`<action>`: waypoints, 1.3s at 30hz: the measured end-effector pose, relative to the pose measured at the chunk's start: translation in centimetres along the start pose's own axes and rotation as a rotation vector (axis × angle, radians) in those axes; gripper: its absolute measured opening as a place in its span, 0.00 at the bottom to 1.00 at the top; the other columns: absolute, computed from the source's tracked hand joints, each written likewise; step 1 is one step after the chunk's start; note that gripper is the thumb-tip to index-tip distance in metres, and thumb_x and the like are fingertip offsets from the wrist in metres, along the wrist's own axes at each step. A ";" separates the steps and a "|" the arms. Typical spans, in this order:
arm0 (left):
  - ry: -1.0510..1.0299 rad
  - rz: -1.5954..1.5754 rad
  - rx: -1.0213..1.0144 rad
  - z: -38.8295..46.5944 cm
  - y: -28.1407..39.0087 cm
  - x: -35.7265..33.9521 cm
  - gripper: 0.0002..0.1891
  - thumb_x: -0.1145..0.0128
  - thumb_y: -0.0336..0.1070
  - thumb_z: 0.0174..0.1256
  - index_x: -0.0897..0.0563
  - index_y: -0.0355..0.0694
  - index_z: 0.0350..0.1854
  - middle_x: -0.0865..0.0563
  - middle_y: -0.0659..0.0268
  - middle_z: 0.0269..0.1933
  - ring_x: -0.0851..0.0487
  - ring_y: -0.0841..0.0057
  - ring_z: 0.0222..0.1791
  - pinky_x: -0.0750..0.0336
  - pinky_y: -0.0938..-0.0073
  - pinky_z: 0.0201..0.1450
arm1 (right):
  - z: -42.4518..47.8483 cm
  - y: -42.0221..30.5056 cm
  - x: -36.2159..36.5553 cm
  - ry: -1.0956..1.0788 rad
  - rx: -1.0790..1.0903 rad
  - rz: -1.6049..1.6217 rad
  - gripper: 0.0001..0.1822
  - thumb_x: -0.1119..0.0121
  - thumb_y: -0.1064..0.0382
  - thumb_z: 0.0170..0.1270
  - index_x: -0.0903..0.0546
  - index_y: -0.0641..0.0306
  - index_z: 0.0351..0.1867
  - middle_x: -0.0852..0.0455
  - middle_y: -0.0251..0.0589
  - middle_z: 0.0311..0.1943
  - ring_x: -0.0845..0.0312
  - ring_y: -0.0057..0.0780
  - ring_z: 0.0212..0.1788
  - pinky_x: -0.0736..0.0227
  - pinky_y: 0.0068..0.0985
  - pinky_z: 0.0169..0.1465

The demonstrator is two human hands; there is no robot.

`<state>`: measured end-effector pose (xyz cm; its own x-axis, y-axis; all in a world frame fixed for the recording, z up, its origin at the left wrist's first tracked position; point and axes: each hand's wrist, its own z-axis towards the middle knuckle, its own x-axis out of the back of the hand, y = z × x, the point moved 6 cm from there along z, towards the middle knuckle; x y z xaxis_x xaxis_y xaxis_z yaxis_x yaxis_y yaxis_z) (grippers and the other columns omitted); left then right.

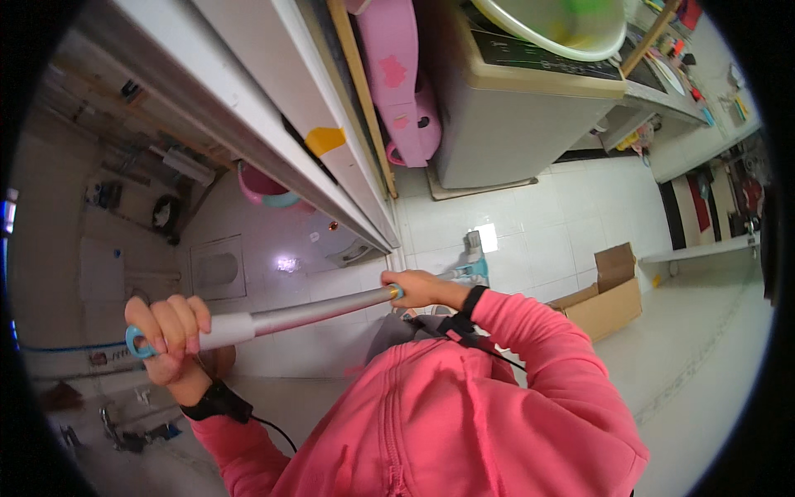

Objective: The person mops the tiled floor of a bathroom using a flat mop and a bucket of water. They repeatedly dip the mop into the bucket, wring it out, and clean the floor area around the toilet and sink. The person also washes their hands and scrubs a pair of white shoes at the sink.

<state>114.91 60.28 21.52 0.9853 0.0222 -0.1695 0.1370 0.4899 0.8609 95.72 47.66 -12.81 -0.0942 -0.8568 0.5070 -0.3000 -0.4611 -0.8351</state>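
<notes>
A mop with a silver metal pole (323, 310) slants across in front of my pink hooded jacket. My left hand (168, 338) is wrapped around its white grip, close to the light-blue ring (138, 341) at the end. Farther down the pole, my right hand (419, 289) holds it beside a blue and yellow collar (395, 291). Beyond that hand, the light-blue and grey mop head (477, 267) rests on the white tiled floor, partly hidden by the hand and wrist. Both my wrists wear black bands with cables.
A door frame (366, 211) stands ahead, left of the mop head. Past it are a squat toilet (214, 276) and a pink bucket (254, 186). A washing machine (522, 130) bears a basin (559, 43); a pink plastic item (391, 74) stands alongside. Right is an open cardboard box (602, 310).
</notes>
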 end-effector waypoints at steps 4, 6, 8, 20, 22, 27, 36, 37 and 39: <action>0.003 -0.075 -0.036 0.5 -0.3 -2.0 0.19 0.31 0.28 0.46 0.33 0.46 0.29 0.25 0.72 0.22 0.26 0.77 0.25 0.30 0.71 0.38 | -3.5 -0.2 3.5 0.019 -0.045 -0.034 0.20 0.41 0.61 0.47 0.31 0.56 0.43 0.19 0.48 0.30 0.23 0.51 0.35 0.30 0.40 0.38; 0.019 -0.035 -0.016 0.6 -2.3 -2.9 0.18 0.32 0.27 0.45 0.32 0.45 0.29 0.23 0.70 0.24 0.25 0.76 0.26 0.30 0.71 0.38 | -4.7 1.8 5.2 0.064 0.018 -0.045 0.20 0.41 0.61 0.46 0.30 0.57 0.43 0.19 0.48 0.30 0.23 0.51 0.36 0.29 0.41 0.39; -0.047 0.044 0.050 1.4 -5.4 -4.3 0.16 0.32 0.25 0.44 0.28 0.43 0.31 0.20 0.67 0.26 0.24 0.74 0.29 0.29 0.70 0.39 | -6.3 4.3 7.3 0.013 -0.094 -0.049 0.20 0.40 0.64 0.43 0.28 0.58 0.42 0.19 0.48 0.32 0.23 0.50 0.37 0.29 0.38 0.39; -0.581 0.346 0.257 1.9 -19.1 -6.6 0.10 0.37 0.24 0.50 0.21 0.38 0.35 0.20 0.56 0.44 0.21 0.71 0.44 0.29 0.77 0.46 | -11.4 19.6 5.9 0.920 -0.425 -0.097 0.16 0.41 0.73 0.41 0.25 0.62 0.36 0.21 0.49 0.36 0.27 0.50 0.43 0.31 0.37 0.47; -0.615 0.350 0.231 1.3 -18.3 -3.7 0.10 0.37 0.24 0.49 0.22 0.38 0.35 0.20 0.56 0.44 0.22 0.71 0.44 0.29 0.76 0.47 | -8.6 18.9 3.6 1.054 -0.473 -0.110 0.14 0.41 0.73 0.41 0.26 0.62 0.33 0.21 0.48 0.34 0.27 0.49 0.41 0.32 0.38 0.45; -0.575 0.322 0.274 1.0 -14.6 5.1 0.08 0.40 0.25 0.51 0.24 0.38 0.34 0.21 0.58 0.40 0.23 0.71 0.42 0.31 0.74 0.48 | -2.0 11.9 -1.3 1.216 -0.530 -0.098 0.12 0.40 0.68 0.40 0.25 0.59 0.31 0.21 0.45 0.30 0.26 0.48 0.39 0.33 0.37 0.45; -0.392 0.125 0.082 5.0 -5.9 16.8 0.10 0.42 0.35 0.55 0.31 0.43 0.33 0.26 0.67 0.21 0.32 0.81 0.24 0.36 0.78 0.28 | 8.8 -1.8 -7.1 1.360 -0.378 0.042 0.13 0.38 0.62 0.39 0.24 0.56 0.31 0.21 0.42 0.28 0.25 0.45 0.36 0.35 0.39 0.40; -0.368 0.088 0.058 5.4 -5.1 18.2 0.10 0.43 0.35 0.55 0.32 0.44 0.32 0.26 0.70 0.19 0.32 0.81 0.23 0.38 0.77 0.29 | 9.6 -3.0 -7.3 1.341 -0.361 0.079 0.15 0.38 0.62 0.39 0.24 0.56 0.33 0.20 0.42 0.30 0.25 0.44 0.38 0.36 0.40 0.42; -0.390 -0.017 0.002 6.2 -3.9 19.4 0.09 0.45 0.38 0.57 0.30 0.44 0.35 0.25 0.66 0.25 0.30 0.76 0.29 0.37 0.72 0.35 | 10.5 -5.4 -7.5 1.269 -0.308 0.166 0.14 0.39 0.62 0.40 0.24 0.56 0.33 0.20 0.42 0.29 0.24 0.44 0.37 0.35 0.39 0.41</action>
<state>134.15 53.38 17.88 0.9477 -0.3188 0.0112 0.1532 0.4858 0.8605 108.03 54.15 -14.31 -0.9202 -0.0090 0.3914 -0.3853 -0.1563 -0.9094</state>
